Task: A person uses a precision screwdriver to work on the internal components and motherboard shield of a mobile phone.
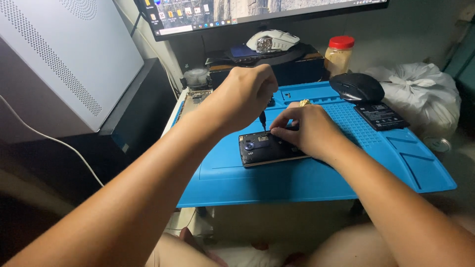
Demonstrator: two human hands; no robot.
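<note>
Fixing an open phone

The left hand (245,96) grips a screwdriver (263,120) tip-down; the right hand (307,131) pins the sideways phone (257,148).

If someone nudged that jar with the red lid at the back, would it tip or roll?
The jar stands upright and taller than wide, so a high nudge might tip it. Being round, it would likely roll once down. It looks well filled, so probably fairly heavy.

Blue work mat (316,180), opened phone (264,151), black mouse (356,87), flat battery (381,115)
</note>
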